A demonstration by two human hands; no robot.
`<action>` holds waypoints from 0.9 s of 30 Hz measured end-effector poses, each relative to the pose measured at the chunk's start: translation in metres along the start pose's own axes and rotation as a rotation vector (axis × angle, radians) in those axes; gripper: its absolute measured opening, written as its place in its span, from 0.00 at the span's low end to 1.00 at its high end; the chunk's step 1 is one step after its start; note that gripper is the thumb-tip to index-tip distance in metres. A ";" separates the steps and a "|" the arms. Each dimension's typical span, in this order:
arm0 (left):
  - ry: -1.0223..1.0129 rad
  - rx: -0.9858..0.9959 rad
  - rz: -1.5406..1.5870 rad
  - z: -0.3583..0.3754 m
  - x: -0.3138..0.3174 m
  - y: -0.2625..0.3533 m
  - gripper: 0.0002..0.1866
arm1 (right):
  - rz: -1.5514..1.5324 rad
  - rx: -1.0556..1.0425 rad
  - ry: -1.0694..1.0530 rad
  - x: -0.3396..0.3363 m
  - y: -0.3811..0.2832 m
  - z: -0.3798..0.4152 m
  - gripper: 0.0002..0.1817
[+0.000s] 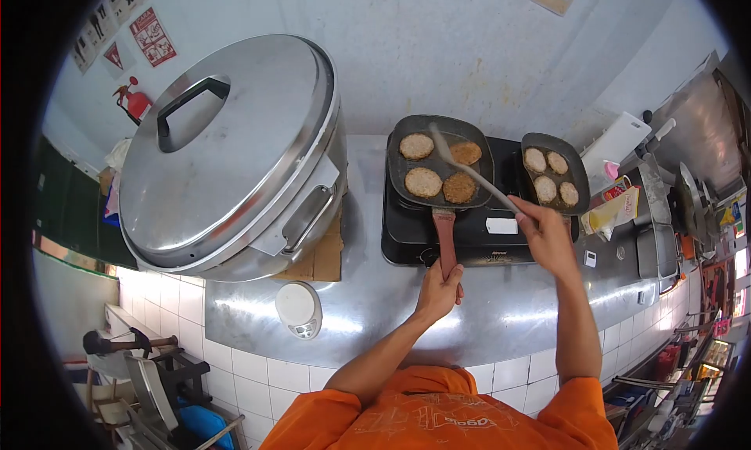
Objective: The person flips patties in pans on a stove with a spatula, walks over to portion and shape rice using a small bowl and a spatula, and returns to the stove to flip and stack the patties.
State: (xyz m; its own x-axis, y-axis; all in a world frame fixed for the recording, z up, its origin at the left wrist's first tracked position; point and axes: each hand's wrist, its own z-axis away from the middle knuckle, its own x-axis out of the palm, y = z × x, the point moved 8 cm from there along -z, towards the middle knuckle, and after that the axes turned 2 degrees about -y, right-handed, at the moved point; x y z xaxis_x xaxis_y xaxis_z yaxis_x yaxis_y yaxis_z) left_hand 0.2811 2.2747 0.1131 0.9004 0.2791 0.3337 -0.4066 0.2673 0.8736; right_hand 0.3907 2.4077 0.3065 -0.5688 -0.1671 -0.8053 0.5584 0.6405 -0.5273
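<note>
My left hand [440, 292] is wrapped round the reddish-brown handle [443, 243] of a dark square frying pan [468, 131]. Several round patties lie in that pan; the two on the right, including the lower-right patty [459, 187], look browner than the pale upper-left patty [416, 146]. In my right hand [545, 235] is a long-handled spatula [489, 186], its slightly blurred blade over the pan between the upper patties. Under the pan stands a black gas stove [399, 247]. A second square pan [580, 172] with several pale patties sits on its right side.
A huge lidded metal pot [235, 168] stands left on cardboard [321, 258]. In front is a white kitchen scale [297, 305]. Right of the stove are a small white timer [590, 258], a yellowish packet [614, 213] and metal containers [655, 250]. The wall rises close behind.
</note>
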 end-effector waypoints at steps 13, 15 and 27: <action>0.011 -0.009 0.004 0.000 0.000 -0.004 0.11 | 0.729 -0.032 -0.334 0.055 -0.079 -0.084 0.10; 0.009 -0.033 0.023 -0.001 0.000 -0.007 0.10 | 0.698 -0.016 -0.215 0.072 -0.059 -0.062 0.14; -0.011 0.000 -0.026 -0.001 0.001 0.001 0.10 | -0.727 0.555 -0.220 0.103 0.048 0.005 0.21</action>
State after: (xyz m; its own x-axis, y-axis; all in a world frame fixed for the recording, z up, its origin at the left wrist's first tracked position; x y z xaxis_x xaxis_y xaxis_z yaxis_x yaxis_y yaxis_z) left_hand 0.2812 2.2757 0.1139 0.9125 0.2616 0.3145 -0.3827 0.2746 0.8821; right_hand 0.3624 2.4178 0.1970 -0.7955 -0.5601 -0.2311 0.3515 -0.1160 -0.9290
